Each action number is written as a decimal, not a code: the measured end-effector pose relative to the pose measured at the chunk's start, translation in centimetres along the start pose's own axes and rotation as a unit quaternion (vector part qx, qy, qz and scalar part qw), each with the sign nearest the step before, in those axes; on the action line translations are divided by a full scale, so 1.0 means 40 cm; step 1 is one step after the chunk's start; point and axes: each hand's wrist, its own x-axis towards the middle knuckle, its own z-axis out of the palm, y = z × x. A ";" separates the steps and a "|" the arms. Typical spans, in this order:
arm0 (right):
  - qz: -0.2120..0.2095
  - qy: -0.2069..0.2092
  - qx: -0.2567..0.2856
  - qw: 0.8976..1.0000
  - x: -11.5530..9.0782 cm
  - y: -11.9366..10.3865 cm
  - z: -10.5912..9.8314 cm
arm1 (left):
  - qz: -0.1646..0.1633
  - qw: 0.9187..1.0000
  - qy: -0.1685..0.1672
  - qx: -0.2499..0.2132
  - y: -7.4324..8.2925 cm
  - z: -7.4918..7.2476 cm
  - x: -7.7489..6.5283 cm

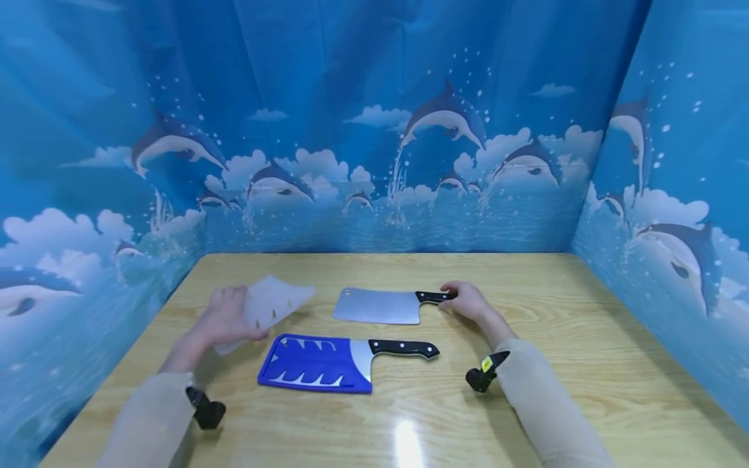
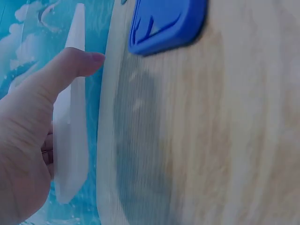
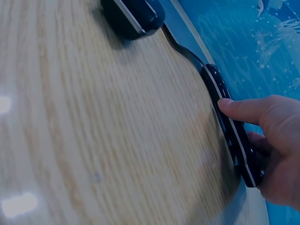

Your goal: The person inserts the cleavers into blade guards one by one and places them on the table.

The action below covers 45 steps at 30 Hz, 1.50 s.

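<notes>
My left hand [image 1: 227,317] holds a white blade cover [image 1: 276,300] with small cut-outs, raised and tilted above the left of the table. In the left wrist view the thumb lies across one side of the cover [image 2: 71,145], with fingers behind it. A bare cleaver [image 1: 377,307] lies flat toward the back, its blade pointing left. My right hand [image 1: 467,301] grips the end of its black handle; the right wrist view has the thumb on top of the handle [image 3: 241,152]. Nearer to me lies a second cleaver [image 1: 404,348], its blade inside a blue cover [image 1: 310,367].
The light wood table [image 1: 480,416] carries both cleavers, one behind the other. A blue curtain [image 1: 351,130] printed with dolphins stands along the back and both sides. A bright light reflection shows near the front.
</notes>
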 end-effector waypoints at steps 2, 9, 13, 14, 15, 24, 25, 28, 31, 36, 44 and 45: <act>-0.011 -0.004 -0.018 1.000 0.001 -0.004 0.003 | 0.012 1.000 -0.001 -0.003 0.011 0.002 -0.004; -0.050 -0.014 -0.065 0.997 -0.002 -0.008 0.003 | 0.055 0.998 0.014 -0.008 0.058 0.015 -0.008; -0.066 -0.016 -0.110 0.992 -0.015 -0.013 -0.010 | 0.077 0.997 0.022 0.010 0.086 0.025 -0.009; -0.067 -0.017 -0.118 0.991 -0.021 -0.015 -0.014 | 0.084 0.996 0.025 0.018 0.094 0.026 -0.009; -0.067 -0.018 -0.123 0.990 -0.027 -0.016 -0.018 | 0.092 0.995 0.028 0.025 0.101 0.028 -0.009; -0.109 -0.033 -0.189 0.975 -0.087 -0.003 -0.052 | 0.145 0.988 0.035 0.043 0.161 0.033 -0.007; -0.114 -0.029 -0.196 0.974 -0.094 0.001 -0.056 | 0.148 0.987 0.032 0.043 0.166 0.034 -0.008; -0.115 -0.009 -0.199 0.973 -0.117 0.007 -0.066 | 0.161 0.986 0.022 0.049 0.180 0.038 -0.008; -0.113 0.018 -0.193 0.974 -0.137 0.003 -0.078 | 0.170 0.984 0.016 0.052 0.193 0.041 -0.007; -0.144 0.061 -0.183 0.971 -0.161 -0.014 -0.094 | 0.193 0.979 0.026 0.059 0.210 0.044 -0.005; -0.198 0.102 -0.196 0.955 -0.183 -0.025 -0.098 | 0.204 0.976 0.037 0.061 0.222 0.047 -0.006; -0.201 0.103 -0.197 0.954 -0.185 -0.025 -0.097 | 0.203 0.977 0.034 0.061 0.223 0.046 -0.006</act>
